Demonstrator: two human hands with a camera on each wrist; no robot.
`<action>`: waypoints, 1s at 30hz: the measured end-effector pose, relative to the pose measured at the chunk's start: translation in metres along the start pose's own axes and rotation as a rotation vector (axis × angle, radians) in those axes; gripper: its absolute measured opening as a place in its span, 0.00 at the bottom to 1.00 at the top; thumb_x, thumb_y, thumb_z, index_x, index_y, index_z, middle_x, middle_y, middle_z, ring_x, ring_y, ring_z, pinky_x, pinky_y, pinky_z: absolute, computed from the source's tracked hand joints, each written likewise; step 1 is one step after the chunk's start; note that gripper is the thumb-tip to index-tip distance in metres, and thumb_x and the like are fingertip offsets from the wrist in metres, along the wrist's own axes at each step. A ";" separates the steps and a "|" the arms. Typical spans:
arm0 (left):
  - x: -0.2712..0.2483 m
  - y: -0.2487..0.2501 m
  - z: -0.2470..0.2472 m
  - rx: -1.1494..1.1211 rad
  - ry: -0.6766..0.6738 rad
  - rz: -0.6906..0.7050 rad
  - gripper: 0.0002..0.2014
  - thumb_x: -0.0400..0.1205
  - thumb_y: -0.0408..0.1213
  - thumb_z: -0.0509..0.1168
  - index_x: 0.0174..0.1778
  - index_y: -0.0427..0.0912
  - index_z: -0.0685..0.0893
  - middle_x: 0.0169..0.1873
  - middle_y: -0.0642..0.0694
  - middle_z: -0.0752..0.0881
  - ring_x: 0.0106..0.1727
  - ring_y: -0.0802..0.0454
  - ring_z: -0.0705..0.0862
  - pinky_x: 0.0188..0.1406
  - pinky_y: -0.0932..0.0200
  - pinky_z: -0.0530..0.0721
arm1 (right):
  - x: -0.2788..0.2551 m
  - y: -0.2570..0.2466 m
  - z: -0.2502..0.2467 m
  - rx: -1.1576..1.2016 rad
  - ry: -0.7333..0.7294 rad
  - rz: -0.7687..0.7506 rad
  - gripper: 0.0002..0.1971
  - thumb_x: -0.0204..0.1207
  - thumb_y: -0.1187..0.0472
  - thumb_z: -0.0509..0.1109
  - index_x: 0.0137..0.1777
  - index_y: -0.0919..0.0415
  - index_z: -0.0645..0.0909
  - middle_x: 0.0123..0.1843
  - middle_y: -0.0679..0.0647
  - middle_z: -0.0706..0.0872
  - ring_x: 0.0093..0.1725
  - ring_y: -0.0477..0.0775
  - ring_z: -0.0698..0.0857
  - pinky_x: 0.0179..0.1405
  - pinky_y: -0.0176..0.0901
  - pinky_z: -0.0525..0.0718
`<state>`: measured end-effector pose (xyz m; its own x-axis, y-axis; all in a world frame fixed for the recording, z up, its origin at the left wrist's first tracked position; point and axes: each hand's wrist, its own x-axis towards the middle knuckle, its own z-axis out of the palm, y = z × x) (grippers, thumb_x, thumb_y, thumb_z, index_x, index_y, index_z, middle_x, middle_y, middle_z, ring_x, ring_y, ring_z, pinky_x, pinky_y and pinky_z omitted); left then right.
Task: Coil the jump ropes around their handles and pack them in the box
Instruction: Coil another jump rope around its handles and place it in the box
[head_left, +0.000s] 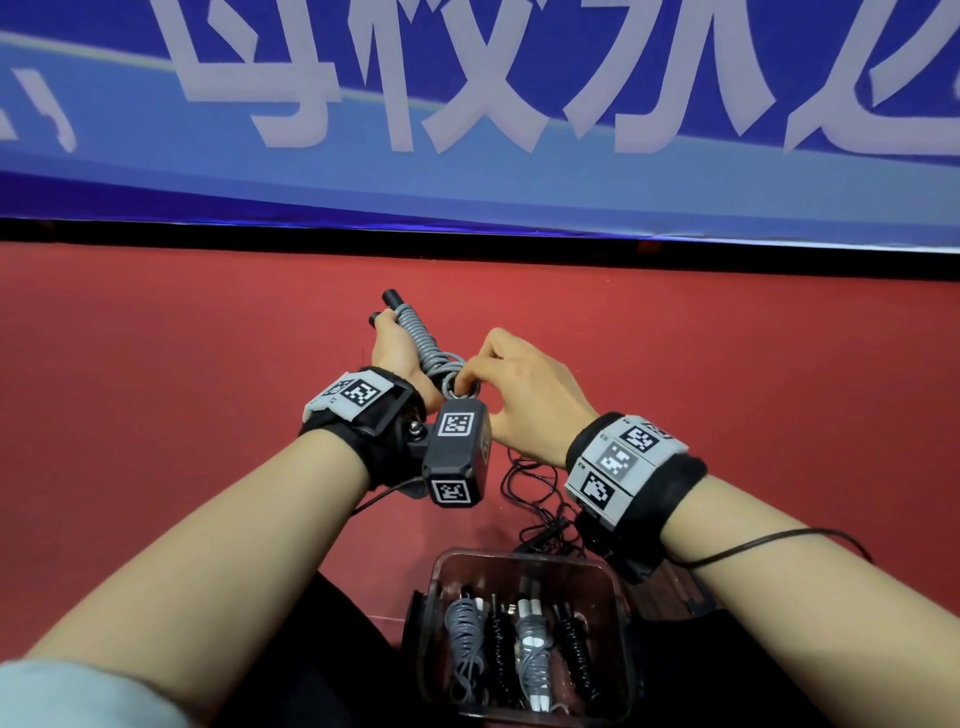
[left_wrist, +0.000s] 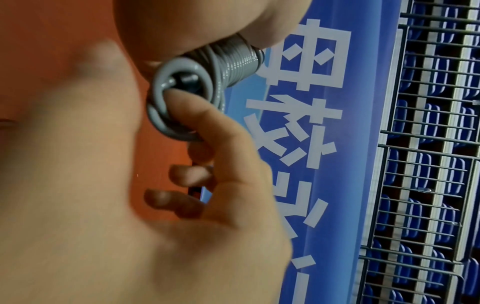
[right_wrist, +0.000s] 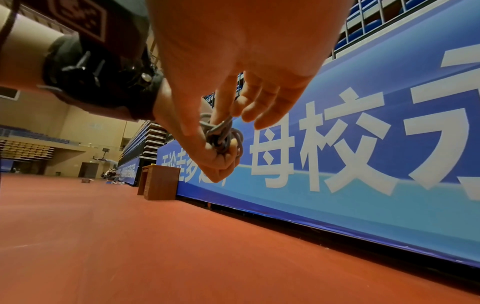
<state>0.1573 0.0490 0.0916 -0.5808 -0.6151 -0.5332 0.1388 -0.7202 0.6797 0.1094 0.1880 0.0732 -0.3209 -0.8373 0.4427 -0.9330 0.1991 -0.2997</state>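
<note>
My left hand (head_left: 389, 338) grips a pair of black handles (head_left: 389, 300), tilted up and away, with a grey jump rope (head_left: 422, 340) coiled tightly round them. At the near end of the coil my right hand (head_left: 467, 382) pinches the rope's last loose loops (left_wrist: 166, 107), and one fingertip (left_wrist: 187, 109) pokes into a loop. In the right wrist view the same grey loops (right_wrist: 221, 133) sit bunched between its thumb and fingers. A clear plastic box (head_left: 621, 613) stands on the floor just below my arms and holds several coiled grey and black ropes (head_left: 465, 623).
Thin black cables (head_left: 535, 493) lie tangled on the red floor (head_left: 208, 364) beside the box. A blue banner (head_left: 519, 182) with white characters runs along the far side. A wooden cabinet (right_wrist: 159, 182) stands against it further off.
</note>
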 end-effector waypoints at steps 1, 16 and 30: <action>-0.001 -0.001 0.000 0.015 -0.015 -0.002 0.22 0.83 0.57 0.57 0.33 0.43 0.64 0.27 0.46 0.65 0.24 0.51 0.67 0.27 0.60 0.72 | 0.000 0.000 0.000 0.001 0.012 0.012 0.09 0.72 0.48 0.76 0.45 0.52 0.84 0.43 0.43 0.72 0.44 0.44 0.73 0.37 0.41 0.71; -0.012 -0.007 0.011 0.346 -0.023 0.499 0.19 0.83 0.52 0.57 0.36 0.43 0.82 0.17 0.48 0.81 0.24 0.46 0.78 0.29 0.54 0.77 | -0.002 -0.017 -0.038 0.477 -0.143 0.169 0.04 0.74 0.61 0.76 0.38 0.56 0.85 0.37 0.45 0.70 0.34 0.42 0.69 0.35 0.31 0.68; 0.003 -0.014 0.007 0.782 0.041 0.775 0.35 0.85 0.59 0.48 0.39 0.31 0.87 0.38 0.33 0.89 0.42 0.37 0.85 0.48 0.45 0.80 | -0.008 -0.027 -0.034 0.451 -0.110 0.095 0.04 0.75 0.63 0.74 0.39 0.59 0.83 0.37 0.44 0.71 0.33 0.40 0.71 0.36 0.28 0.70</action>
<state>0.1479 0.0597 0.0846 -0.5262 -0.8333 0.1695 -0.1005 0.2589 0.9607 0.1314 0.2071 0.1067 -0.3594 -0.8797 0.3113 -0.7292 0.0566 -0.6820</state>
